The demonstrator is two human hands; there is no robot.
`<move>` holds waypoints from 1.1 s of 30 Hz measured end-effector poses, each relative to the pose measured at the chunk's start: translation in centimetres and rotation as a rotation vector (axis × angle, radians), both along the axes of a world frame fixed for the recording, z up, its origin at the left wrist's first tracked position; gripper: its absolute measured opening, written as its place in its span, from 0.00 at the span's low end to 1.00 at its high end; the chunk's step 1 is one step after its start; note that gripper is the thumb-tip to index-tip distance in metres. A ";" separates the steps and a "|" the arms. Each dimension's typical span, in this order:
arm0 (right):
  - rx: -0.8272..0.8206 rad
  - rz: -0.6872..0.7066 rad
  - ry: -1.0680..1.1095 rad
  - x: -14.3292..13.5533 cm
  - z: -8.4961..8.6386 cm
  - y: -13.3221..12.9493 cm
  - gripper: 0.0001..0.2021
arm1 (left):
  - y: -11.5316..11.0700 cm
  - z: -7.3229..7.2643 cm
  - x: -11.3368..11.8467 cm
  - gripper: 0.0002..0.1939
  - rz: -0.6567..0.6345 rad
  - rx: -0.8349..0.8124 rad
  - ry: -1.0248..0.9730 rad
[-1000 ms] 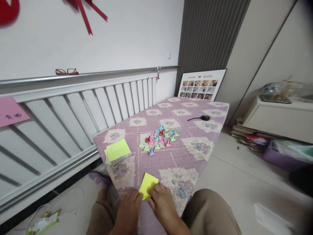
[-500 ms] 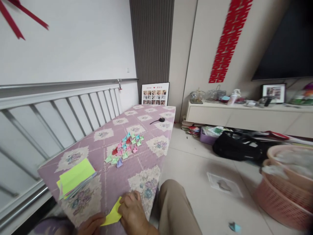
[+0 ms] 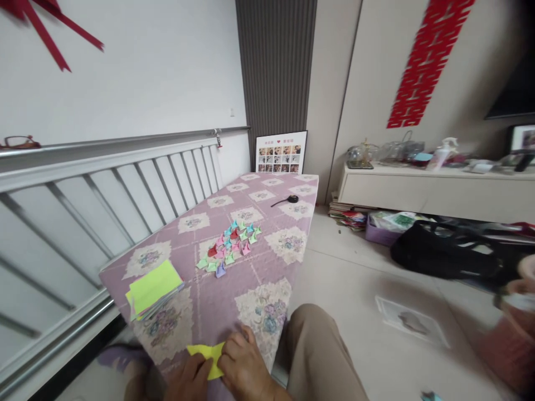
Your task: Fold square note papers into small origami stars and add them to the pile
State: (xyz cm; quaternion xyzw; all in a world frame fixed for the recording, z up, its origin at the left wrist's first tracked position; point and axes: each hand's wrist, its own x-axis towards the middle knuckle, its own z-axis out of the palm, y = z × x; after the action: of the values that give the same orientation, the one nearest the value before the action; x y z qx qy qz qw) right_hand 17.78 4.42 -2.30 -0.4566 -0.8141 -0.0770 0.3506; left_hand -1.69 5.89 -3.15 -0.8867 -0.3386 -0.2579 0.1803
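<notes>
A folded piece of yellow paper (image 3: 214,353) lies at the near end of the cloth-covered table, between my two hands. My left hand (image 3: 190,377) has its fingers closed on the paper's left and near part. My right hand (image 3: 246,359) grips the right end, its fingers bent over it. Left of my hands sits a stack of coloured paper (image 3: 155,287) with a yellow-green sheet on top. Farther up the cloth stand several small folded paper pieces (image 3: 228,243) in pink, green, blue, red and purple, grouped in rows.
A purple flowered cloth (image 3: 209,301) covers the table. A black tape-like roll (image 3: 293,199) lies toward its far end. White railings (image 3: 167,184) run along the left. On the floor to the right are a black bag (image 3: 438,250) and a clear plastic sheet (image 3: 412,320).
The view has swung left. My left hand has moved in over the yellow paper, closer to my right hand, and the paper's visible shape has changed.
</notes>
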 end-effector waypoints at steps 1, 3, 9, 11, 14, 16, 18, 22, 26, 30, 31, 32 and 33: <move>-0.026 0.028 0.022 0.3 0.3 -0.2 0.05 | 0.1 0.1 0.0 0.21 -0.013 -0.004 -0.038; -0.100 0.047 0.096 0.7 0.9 -0.7 0.06 | 0.3 0.5 -0.2 0.19 -0.025 -0.021 -0.125; -0.242 0.070 0.196 1.4 2.4 -1.3 0.12 | -0.7 0.9 0.2 0.19 0.071 -0.251 -0.296; -0.258 0.072 0.194 1.3 2.7 -1.3 0.12 | -1.3 0.7 0.6 0.19 0.096 -0.292 -0.330; -0.285 0.087 0.155 1.3 2.9 -1.4 0.11 | -2.2 0.7 1.0 0.22 0.127 -0.339 -0.317; -0.307 0.099 0.129 1.3 3.0 -1.4 0.11 | -2.6 1.1 1.1 0.23 0.144 -0.387 -0.299; -0.335 0.108 0.115 1.3 3.1 -1.4 0.10 | -2.9 1.7 1.2 0.21 0.139 -0.443 -0.285; -0.419 0.124 0.097 1.5 3.4 -1.6 0.10 | -3.4 2.8 1.1 0.16 0.123 -0.487 -0.278; -0.496 0.163 0.076 1.8 4.1 -1.6 0.11 | -3.9 3.2 0.9 0.13 0.128 -0.539 -0.273; -0.543 0.186 0.069 2.0 4.8 -1.5 0.11 | -4.1 3.3 1.0 0.11 0.148 -0.603 -0.285; -0.549 0.182 0.076 2.0 4.9 -1.5 0.10 | -4.2 3.4 1.0 0.11 0.147 -0.605 -0.291; -0.554 0.178 0.083 2.0 4.9 -1.4 0.10 | -4.2 3.4 1.0 0.10 0.144 -0.602 -0.295; -0.557 0.175 0.090 1.9 5.0 -1.4 0.09 | -4.2 3.4 1.1 0.10 0.142 -0.597 -0.298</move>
State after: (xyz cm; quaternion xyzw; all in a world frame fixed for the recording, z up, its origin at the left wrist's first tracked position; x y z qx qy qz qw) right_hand 19.72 3.01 2.65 -0.4663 -0.8237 0.2003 0.2529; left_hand -0.62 1.72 0.25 -0.8273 -0.4825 -0.2611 -0.1210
